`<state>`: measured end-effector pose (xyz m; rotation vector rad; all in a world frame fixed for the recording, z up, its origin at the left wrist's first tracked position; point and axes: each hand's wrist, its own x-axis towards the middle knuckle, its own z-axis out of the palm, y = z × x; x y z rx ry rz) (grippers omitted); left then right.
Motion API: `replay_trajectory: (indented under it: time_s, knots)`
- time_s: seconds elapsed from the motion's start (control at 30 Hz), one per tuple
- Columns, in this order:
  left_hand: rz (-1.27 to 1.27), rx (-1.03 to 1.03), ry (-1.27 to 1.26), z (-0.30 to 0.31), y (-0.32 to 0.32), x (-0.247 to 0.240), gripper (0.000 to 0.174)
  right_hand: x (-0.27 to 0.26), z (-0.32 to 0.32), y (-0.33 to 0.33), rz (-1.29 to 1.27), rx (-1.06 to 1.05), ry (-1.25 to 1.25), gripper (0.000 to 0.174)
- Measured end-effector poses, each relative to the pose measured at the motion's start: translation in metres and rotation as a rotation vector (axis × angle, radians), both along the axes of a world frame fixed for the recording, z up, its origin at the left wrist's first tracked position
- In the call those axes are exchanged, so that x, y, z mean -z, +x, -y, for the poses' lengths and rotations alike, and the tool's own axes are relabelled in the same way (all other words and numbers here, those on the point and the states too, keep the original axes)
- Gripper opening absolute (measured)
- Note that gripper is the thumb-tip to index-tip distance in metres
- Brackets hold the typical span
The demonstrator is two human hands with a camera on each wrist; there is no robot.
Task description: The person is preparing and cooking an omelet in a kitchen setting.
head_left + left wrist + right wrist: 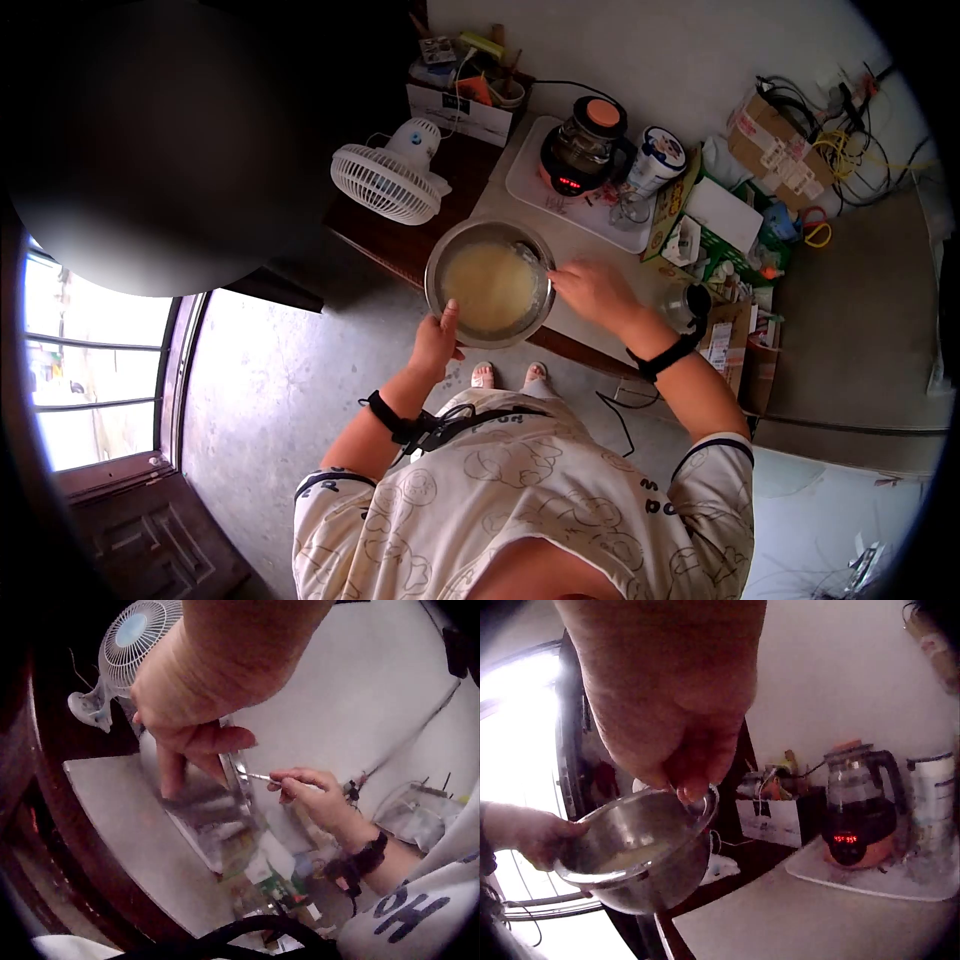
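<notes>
A stainless steel bowl (433, 262) with pale yellow liquid (485, 285) in it is held up in front of the body, over the table's near edge. My left hand (435, 340) grips its near-left rim, thumb over the edge and fingers beneath, as the left wrist view also shows. At the opposite side, my right hand (597, 290) pinches the thin handle of a metal spoon (255, 776). The spoon's lower end dips inside the bowl along the right wall. In the right wrist view the bowl (652, 881) appears tilted, and the right fingers are just above its rim.
A white fan (390, 180) stands at the table's left. Behind the bowl, a glass kettle (585, 150) with a lit red display sits on a white tray (535, 150) beside a white canister (657, 160). Boxes, a glass jar (685, 303) and cables crowd the right.
</notes>
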<state>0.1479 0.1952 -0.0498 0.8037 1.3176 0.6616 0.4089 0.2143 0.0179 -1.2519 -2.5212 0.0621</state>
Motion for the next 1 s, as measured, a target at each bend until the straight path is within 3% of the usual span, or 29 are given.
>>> replay_trajectory:
  time_s: [0.07, 0.17, 0.4, 0.43, 0.5, 0.63, 0.77, 0.83, 0.87, 0.93, 1.0]
  knots:
    - [-0.015, -0.02, 0.006, -0.001, 0.001, 0.003, 0.049, 0.007, 0.016, -0.002, 0.075, 0.093, -0.104, 0.012]
    - [-0.014, -0.034, 0.036, -0.005, 0.005, 0.005, 0.048, 0.015, 0.037, -0.014, -0.364, 0.177, -0.312, 0.014]
    - [0.012, -0.009, 0.024, -0.005, 0.008, -0.001, 0.047, 0.002, 0.028, -0.033, -0.699, 0.323, -0.769, 0.016]
    - [0.023, -0.02, 0.035, -0.004, 0.009, -0.003, 0.047, -0.001, 0.021, -0.032, -0.699, 0.322, -0.766, 0.016]
    - [0.012, -0.021, 0.042, -0.002, 0.01, -0.004, 0.047, -0.006, 0.005, -0.029, -0.476, 0.166, -0.312, 0.015]
    - [-0.022, -0.001, 0.034, 0.0, 0.011, -0.003, 0.047, -0.013, -0.018, -0.02, -0.339, 0.086, -0.089, 0.013]
    - [-0.02, -0.042, 0.032, 0.002, 0.012, -0.002, 0.049, 0.001, -0.008, -0.012, -0.157, 0.116, -0.087, 0.013]
    - [-0.022, -0.089, 0.051, 0.0, 0.014, -0.003, 0.05, 0.007, 0.012, -0.018, -0.243, 0.336, -0.27, 0.014]
    - [-0.017, -0.089, 0.049, 0.0, 0.015, -0.004, 0.05, 0.008, 0.019, -0.02, -0.237, 0.338, -0.271, 0.014]
    - [-0.004, -0.085, 0.044, 0.001, 0.016, -0.005, 0.05, 0.012, 0.032, -0.027, -0.48, 0.454, -0.496, 0.014]
    - [0.0, -0.082, 0.029, 0.002, 0.018, -0.001, 0.05, 0.02, 0.039, -0.033, -0.46, 0.483, -0.517, 0.016]
